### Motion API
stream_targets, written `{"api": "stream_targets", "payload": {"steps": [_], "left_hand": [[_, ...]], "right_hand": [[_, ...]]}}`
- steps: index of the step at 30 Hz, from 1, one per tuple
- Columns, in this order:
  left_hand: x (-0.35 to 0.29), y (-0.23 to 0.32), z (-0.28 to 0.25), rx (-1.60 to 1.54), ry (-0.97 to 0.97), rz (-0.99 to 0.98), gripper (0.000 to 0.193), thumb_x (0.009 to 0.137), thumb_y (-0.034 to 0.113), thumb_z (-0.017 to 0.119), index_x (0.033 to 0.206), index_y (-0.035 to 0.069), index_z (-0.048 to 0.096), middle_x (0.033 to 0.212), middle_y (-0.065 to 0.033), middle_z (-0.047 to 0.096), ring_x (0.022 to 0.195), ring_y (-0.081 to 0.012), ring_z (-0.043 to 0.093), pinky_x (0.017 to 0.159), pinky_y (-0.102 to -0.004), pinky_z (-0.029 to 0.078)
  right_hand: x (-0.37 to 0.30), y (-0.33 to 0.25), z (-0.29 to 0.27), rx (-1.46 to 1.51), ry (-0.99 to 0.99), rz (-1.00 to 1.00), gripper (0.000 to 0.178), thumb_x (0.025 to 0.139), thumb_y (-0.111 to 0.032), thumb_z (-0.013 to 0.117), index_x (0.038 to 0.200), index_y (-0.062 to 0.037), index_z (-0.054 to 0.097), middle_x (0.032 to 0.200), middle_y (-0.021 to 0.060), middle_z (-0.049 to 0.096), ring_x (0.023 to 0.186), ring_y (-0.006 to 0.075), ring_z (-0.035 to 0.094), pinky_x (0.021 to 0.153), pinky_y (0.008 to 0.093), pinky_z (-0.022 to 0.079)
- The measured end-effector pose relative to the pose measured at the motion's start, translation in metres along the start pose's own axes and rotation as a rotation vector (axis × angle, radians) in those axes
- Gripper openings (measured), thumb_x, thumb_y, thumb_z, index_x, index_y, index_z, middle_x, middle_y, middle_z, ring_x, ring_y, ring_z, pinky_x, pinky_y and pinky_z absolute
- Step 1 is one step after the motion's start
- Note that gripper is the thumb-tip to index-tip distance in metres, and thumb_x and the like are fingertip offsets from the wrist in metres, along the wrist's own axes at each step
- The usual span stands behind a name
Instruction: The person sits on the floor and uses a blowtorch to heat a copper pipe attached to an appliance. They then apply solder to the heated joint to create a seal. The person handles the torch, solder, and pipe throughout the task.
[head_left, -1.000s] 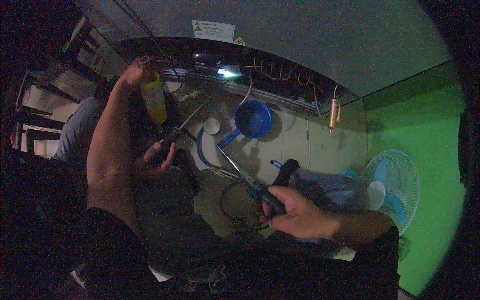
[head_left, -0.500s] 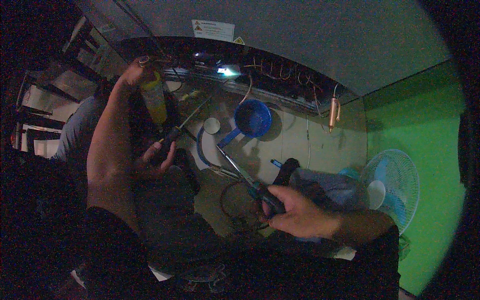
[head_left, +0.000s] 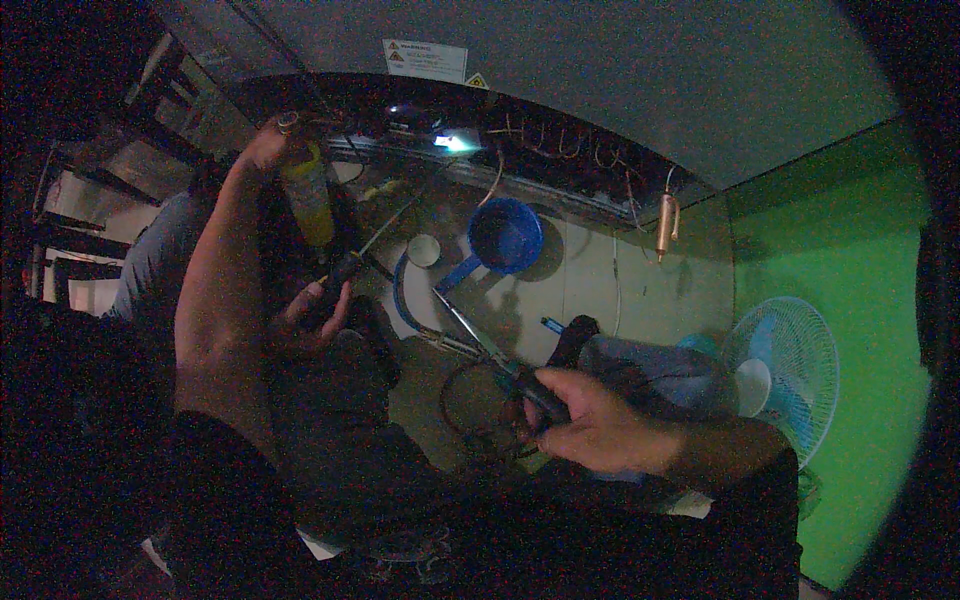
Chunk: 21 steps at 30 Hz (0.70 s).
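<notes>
My left arm reaches up on the left, its ringed hand (head_left: 272,147) closed at the upper end of a yellow canister (head_left: 310,200); the fingers are partly in shadow. At the lower right, my right hand (head_left: 595,425) grips the black handle of a screwdriver-like tool (head_left: 478,334). Its long metal shaft points up-left, the tip by the handle of a blue dipper (head_left: 505,236); touching or not, I cannot tell. Below my left forearm, another hand (head_left: 320,310), apparently a co-worker's, holds a dark-handled screwdriver (head_left: 385,228) pointing up-right.
Overhead hangs a large grey cabinet (head_left: 600,80), with looped tubes and a bright lamp (head_left: 455,143) along its lower edge. A copper cylinder (head_left: 667,228) dangles from it. A white cup (head_left: 424,251) stands beside the dipper. A blue fan (head_left: 785,380) is by the green wall (head_left: 850,300).
</notes>
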<state>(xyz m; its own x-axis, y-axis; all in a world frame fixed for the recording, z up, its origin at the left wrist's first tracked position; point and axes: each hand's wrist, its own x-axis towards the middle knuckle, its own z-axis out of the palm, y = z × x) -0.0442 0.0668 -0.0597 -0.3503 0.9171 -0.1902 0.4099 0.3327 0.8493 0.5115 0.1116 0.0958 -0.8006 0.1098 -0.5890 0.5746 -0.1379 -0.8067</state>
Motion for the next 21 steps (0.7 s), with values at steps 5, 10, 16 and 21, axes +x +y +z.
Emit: {"api": "stream_targets", "payload": {"steps": [5,10,16,21], "left_hand": [[0.0012,0.0016,0.0002,-0.02,0.013,0.005,0.035,0.091,0.017,0.056,0.124,0.01,0.064,0.108,-0.004,0.068,0.088,-0.0147,0.061,0.072,-0.0342,0.052],[-0.0011,0.0023,0.0028,-0.055,0.017,-0.017,0.035,0.091,0.018,0.056,0.124,0.011,0.065,0.108,-0.0039,0.068,0.088,-0.0146,0.061,0.072,-0.0343,0.052],[-0.0028,0.0046,0.0035,0.076,0.004,0.028,0.033,0.095,0.023,0.054,0.123,0.01,0.065,0.107,-0.0034,0.068,0.085,-0.0144,0.06,0.07,-0.0333,0.051],[-0.0039,0.0027,0.0002,0.068,-0.004,0.018,0.033,0.094,0.023,0.054,0.123,0.01,0.065,0.106,-0.0034,0.068,0.085,-0.0145,0.06,0.07,-0.0332,0.051]], "right_hand": [[-0.0001,0.0026,0.0005,0.013,0.026,-0.016,0.035,0.075,0.002,0.061,0.108,-0.0033,0.054,0.096,0.0009,0.054,0.092,0.0107,0.051,0.082,0.0266,0.044],[-0.0008,-0.0031,-0.0013,0.025,-0.013,0.025,0.037,0.075,0.003,0.06,0.111,-0.0033,0.054,0.098,0.0009,0.053,0.094,0.0101,0.051,0.079,0.0243,0.045],[-0.0007,-0.003,0.0009,0.149,-0.027,0.056,0.04,0.076,0.003,0.06,0.115,-0.0042,0.053,0.1,0.0011,0.052,0.096,0.01,0.051,0.078,0.0241,0.047],[-0.0002,-0.0024,0.0019,0.072,0.012,-0.037,0.038,0.076,0.001,0.062,0.113,-0.0042,0.053,0.099,0.0015,0.052,0.095,0.0104,0.05,0.077,0.0249,0.046]]}}
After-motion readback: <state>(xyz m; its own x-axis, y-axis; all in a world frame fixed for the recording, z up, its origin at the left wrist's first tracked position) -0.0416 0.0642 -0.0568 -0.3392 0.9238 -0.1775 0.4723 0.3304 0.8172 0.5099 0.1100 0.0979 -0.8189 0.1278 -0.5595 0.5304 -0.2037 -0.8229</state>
